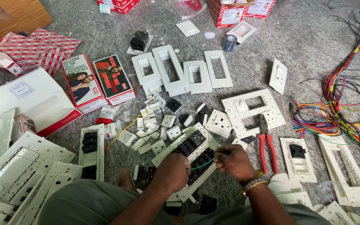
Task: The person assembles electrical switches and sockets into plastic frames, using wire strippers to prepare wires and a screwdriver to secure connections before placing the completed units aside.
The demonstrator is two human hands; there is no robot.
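A green wire (201, 165) is pinched between both hands at the lower centre of the frame. The left hand (172, 171) is clenched on one end of it, and the right hand (234, 162) is closed on the other, just above a long white switch plate (188, 155) fitted with black modules, which lies tilted on the grey floor (305, 37). Red-handled pliers (266, 146) are seen just right of the right hand. Empty white frames (180, 71) are laid out at the upper centre, and a tangle of coloured wires (346, 108) is spread along the right edge.
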